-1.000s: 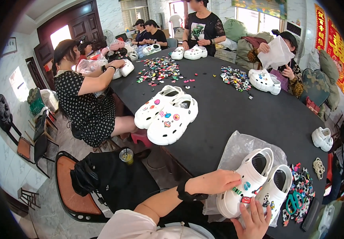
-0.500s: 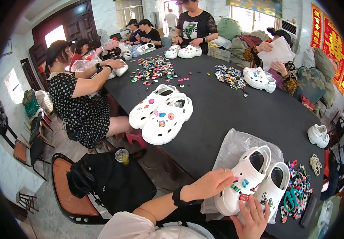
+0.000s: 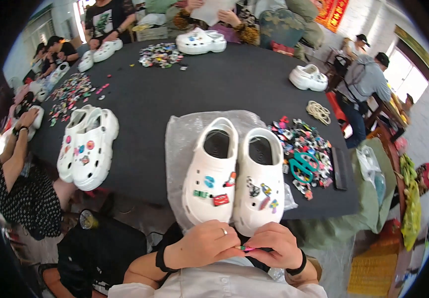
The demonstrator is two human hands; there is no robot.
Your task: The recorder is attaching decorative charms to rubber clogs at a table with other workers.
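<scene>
Just in front of my body, my left hand (image 3: 202, 246) and my right hand (image 3: 276, 246) meet, fingertips pinching a small pink and green shoe charm (image 3: 246, 249) between them. My fingers cover most of it. Right beyond them a pair of white clogs stands on the table, toes toward me. The left clog (image 3: 216, 169) carries a blue flip-flop charm, green letters, a red rectangle and an orange-white piece. Several colourful charms dot the right clog (image 3: 262, 173). Under the pair lies a clear plastic bag (image 3: 178, 144).
Right of the clogs lies a charm pile (image 3: 318, 144) with teal scissors (image 3: 304, 167), a dark bar (image 3: 339, 169) and a cord bundle (image 3: 318, 112). Another clog pair (image 3: 89, 149) stands left on the black table (image 3: 145, 99). Other people sit or stand around it.
Both hands have drawn back from the left clog toward my body and now meet around the small charm. The view has swung to the right.
</scene>
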